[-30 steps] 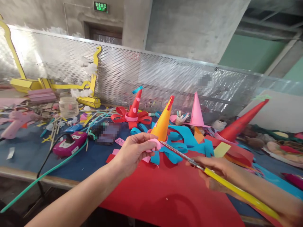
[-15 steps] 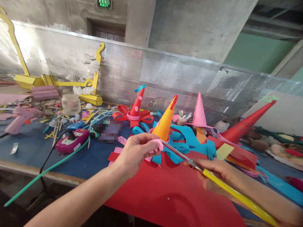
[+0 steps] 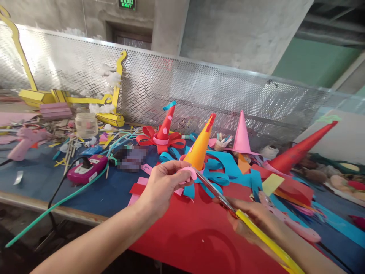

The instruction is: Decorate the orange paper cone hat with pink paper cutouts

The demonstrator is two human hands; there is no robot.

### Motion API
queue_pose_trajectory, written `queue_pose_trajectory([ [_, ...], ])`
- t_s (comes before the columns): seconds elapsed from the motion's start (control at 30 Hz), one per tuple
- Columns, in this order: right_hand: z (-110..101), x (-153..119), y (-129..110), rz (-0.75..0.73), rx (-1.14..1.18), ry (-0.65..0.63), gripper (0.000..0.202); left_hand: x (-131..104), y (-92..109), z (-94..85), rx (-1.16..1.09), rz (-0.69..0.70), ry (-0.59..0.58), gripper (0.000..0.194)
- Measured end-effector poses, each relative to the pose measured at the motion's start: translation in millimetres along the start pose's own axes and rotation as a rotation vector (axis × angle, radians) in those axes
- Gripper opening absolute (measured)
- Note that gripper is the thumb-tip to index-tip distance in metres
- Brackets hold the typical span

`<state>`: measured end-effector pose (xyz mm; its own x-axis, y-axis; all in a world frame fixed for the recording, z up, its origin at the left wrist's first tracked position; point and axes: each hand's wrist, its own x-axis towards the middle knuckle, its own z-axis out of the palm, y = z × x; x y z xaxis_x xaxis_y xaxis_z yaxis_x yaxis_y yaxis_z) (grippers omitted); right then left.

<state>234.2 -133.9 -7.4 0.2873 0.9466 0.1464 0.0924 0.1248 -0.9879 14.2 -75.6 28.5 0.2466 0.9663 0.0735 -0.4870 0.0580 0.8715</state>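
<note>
Between thumb and fingers, my left hand (image 3: 164,184) pinches a small piece of pink paper (image 3: 191,173). My right hand (image 3: 245,213) is wrapped round yellow-handled scissors (image 3: 219,196), whose metal blade tips meet the right edge of the pink paper. Just behind the paper stands an orange paper cone (image 3: 200,146) with a red tip, set among blue paper loops (image 3: 218,177). Under both hands lies a large red sheet (image 3: 185,232), reaching past the table's front edge.
A red cone (image 3: 165,127), a pink cone (image 3: 241,133) and a long red cone (image 3: 302,150) stand behind. A purple power strip (image 3: 87,169) and a pink glue gun (image 3: 24,142) lie left. Another pink glue gun (image 3: 291,220) lies beside my right forearm. A perforated metal panel (image 3: 199,91) runs along the back.
My right hand and the scissors have shifted left and the handles have swung down, uncovering the pink glue gun at right. My left hand still holds the paper in nearly the same place.
</note>
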Motion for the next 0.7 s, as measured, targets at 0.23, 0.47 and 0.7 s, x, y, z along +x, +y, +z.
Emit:
queue_pose_trajectory([
  [0.23,5.9,19.7,-19.0,0.111,0.028,-0.087,0.034,2.0,-3.0,2.7,0.016,0.012,-0.012,0.01],
  [0.47,33.0,92.5,-66.3,0.276,0.082,-0.231,0.036,4.9,0.7,5.0,-0.009,0.028,0.003,0.009],
  [0.7,29.0,91.0,-48.4,0.169,0.094,-0.382,0.035,6.3,3.7,6.5,-0.017,0.027,0.024,0.009],
])
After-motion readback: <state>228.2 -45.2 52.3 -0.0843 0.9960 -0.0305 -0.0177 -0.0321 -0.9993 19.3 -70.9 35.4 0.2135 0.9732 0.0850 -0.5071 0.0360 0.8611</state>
